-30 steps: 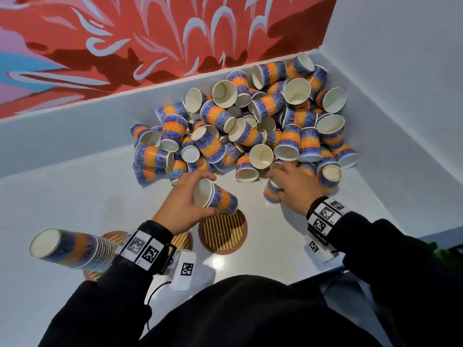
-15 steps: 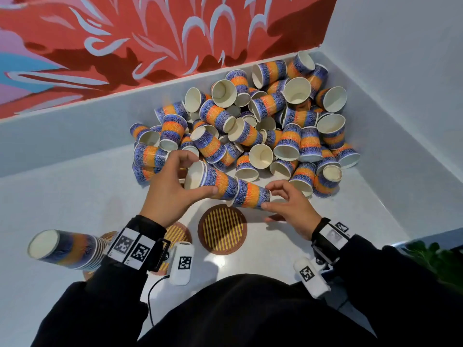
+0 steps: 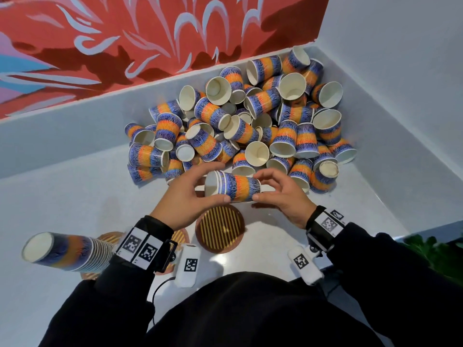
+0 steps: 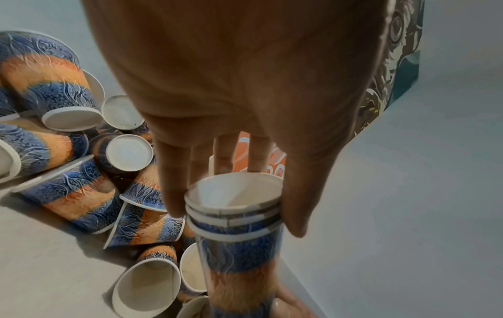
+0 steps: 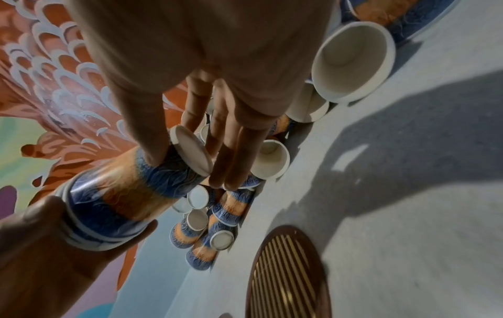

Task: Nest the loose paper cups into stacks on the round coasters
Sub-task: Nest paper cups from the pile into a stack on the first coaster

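Down at about eight o'clock in our head view, a tall nested stack (image 3: 65,251) of paper cups leans out over a partly hidden coaster (image 3: 110,238) on the pale surface (image 3: 62,201), its open mouth turned toward the left edge. Moving right, our left hand (image 3: 186,199) curls its thumb and fingers (image 4: 174,189) round the rim end of a short stack of nested cups (image 3: 233,186), which we hold on its side in the air near the centre of the view; the left wrist view shows three rolled rims packed close together at that end. Just below it, at six o'clock from the held cups, a round striped coaster (image 3: 220,229) lies flat with nothing on it. Further right, our right hand (image 3: 283,196) meets the same stack at its base end, thumb laid along the wall and fingertips (image 5: 217,172) around the bottom disc, so both hands grasp the one stack between them. Beyond the hands, from eleven to two o'clock, the heap of loose cups (image 3: 250,121) fills the corner, blue and orange banded, lying on their sides, upended and upright, many touching or piled on one another against the grey walls.
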A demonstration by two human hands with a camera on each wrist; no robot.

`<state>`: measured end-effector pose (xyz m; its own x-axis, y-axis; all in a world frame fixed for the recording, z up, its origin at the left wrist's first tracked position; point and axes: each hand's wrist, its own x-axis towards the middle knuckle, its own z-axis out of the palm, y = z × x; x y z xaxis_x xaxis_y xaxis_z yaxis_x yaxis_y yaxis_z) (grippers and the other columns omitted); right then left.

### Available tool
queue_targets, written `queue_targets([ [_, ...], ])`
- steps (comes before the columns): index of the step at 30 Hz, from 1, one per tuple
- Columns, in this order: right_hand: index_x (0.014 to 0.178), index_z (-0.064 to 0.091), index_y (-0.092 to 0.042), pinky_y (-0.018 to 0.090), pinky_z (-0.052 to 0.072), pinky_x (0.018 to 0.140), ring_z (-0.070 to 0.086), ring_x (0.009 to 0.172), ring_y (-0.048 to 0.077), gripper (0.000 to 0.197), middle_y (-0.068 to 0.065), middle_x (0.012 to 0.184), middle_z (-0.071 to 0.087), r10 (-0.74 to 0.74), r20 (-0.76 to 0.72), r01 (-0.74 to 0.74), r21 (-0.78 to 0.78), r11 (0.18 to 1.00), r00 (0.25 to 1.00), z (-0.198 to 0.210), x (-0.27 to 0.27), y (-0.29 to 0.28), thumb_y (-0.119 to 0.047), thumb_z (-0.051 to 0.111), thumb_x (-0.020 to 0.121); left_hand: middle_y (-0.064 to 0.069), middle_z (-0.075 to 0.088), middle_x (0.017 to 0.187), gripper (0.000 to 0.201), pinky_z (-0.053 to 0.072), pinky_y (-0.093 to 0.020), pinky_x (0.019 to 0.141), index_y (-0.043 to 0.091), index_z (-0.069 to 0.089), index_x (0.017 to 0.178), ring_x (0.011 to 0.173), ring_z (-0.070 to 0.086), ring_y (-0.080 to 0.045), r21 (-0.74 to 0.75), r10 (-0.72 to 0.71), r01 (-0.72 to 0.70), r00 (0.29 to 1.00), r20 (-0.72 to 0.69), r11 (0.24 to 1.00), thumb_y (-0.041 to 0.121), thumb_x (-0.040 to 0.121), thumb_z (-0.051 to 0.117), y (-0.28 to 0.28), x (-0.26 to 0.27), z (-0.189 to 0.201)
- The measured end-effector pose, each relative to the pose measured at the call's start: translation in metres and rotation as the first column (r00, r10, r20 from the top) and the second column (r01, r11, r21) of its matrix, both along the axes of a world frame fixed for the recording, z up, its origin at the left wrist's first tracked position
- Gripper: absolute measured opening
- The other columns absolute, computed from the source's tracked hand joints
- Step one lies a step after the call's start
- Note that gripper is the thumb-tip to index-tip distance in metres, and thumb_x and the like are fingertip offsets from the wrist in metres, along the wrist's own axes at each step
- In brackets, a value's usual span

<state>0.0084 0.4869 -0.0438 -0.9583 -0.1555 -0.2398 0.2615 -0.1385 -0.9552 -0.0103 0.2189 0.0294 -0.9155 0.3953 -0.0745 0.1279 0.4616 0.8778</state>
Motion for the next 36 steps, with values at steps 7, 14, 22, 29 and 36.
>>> queue_targets([
  [7, 0.138, 0.056, -0.022, 0.026, 0.045, 0.089, 0.059, 0.117, 0.020, 0.064, -0.003, 0.140, 0.057, 0.346, -0.098, -0.120, 0.821, 0.557, 0.933, 0.015, -0.026, 0.028, -0.015, 0.087, 0.084, 0.017, 0.061, 0.133, 0.060, 0.062, -0.041, 0.091, 0.037, 0.063, 0.129, 0.120, 0.063, -0.006, -0.045, 0.057, -0.060, 0.997, -0.058, 0.997, 0.020, 0.079, 0.091, 0.000, -0.003, 0.001],
  [14, 0.149, 0.047, -0.024, 0.050, 0.047, 0.104, 0.046, 0.134, 0.039, 0.046, 0.010, 0.145, 0.049, 0.447, 0.167, -0.086, 0.977, -0.194, 0.879, 0.001, -0.056, 0.064, -0.026, 0.056, 0.105, 0.012, 0.059, 0.132, 0.062, 0.055, -0.013, 0.084, 0.035, 0.061, 0.132, 0.119, 0.058, 0.000, -0.051, 0.133, -0.138, 0.987, -0.090, 0.989, 0.022, 0.079, 0.091, -0.005, 0.000, -0.007],
  [22, 0.154, 0.043, -0.026, 0.060, 0.042, 0.114, 0.044, 0.135, 0.048, 0.049, 0.017, 0.148, 0.039, 0.451, 0.337, -0.190, 0.921, -0.340, 0.827, -0.020, -0.078, 0.070, -0.032, 0.053, 0.107, 0.014, 0.063, 0.131, 0.063, 0.054, -0.011, 0.082, 0.034, 0.060, 0.132, 0.116, 0.062, 0.002, 0.004, 0.180, -0.180, 0.982, -0.061, 0.984, 0.027, 0.078, 0.092, -0.008, 0.003, -0.006],
  [29, 0.141, 0.052, -0.024, 0.054, 0.049, 0.106, 0.057, 0.125, 0.044, 0.048, 0.016, 0.139, 0.047, 0.458, 0.418, -0.279, 0.898, -0.341, 0.785, -0.007, -0.081, 0.068, -0.047, 0.048, 0.100, 0.008, 0.060, 0.135, 0.062, 0.059, -0.033, 0.094, 0.038, 0.062, 0.131, 0.122, 0.061, -0.011, 0.000, 0.211, -0.212, 0.975, -0.072, 0.977, 0.030, 0.077, 0.093, -0.009, 0.008, -0.006],
  [36, 0.127, 0.055, -0.027, 0.037, 0.051, 0.083, 0.063, 0.106, 0.025, 0.069, -0.003, 0.116, 0.063, 0.496, 0.158, -0.253, 0.958, 0.132, 0.854, 0.025, -0.055, 0.052, -0.049, 0.087, 0.070, 0.009, 0.061, 0.133, 0.063, 0.057, -0.038, 0.098, 0.039, 0.060, 0.129, 0.120, 0.061, -0.011, -0.027, 0.259, -0.265, 0.957, -0.127, 0.964, 0.036, 0.075, 0.094, -0.014, 0.007, 0.001],
])
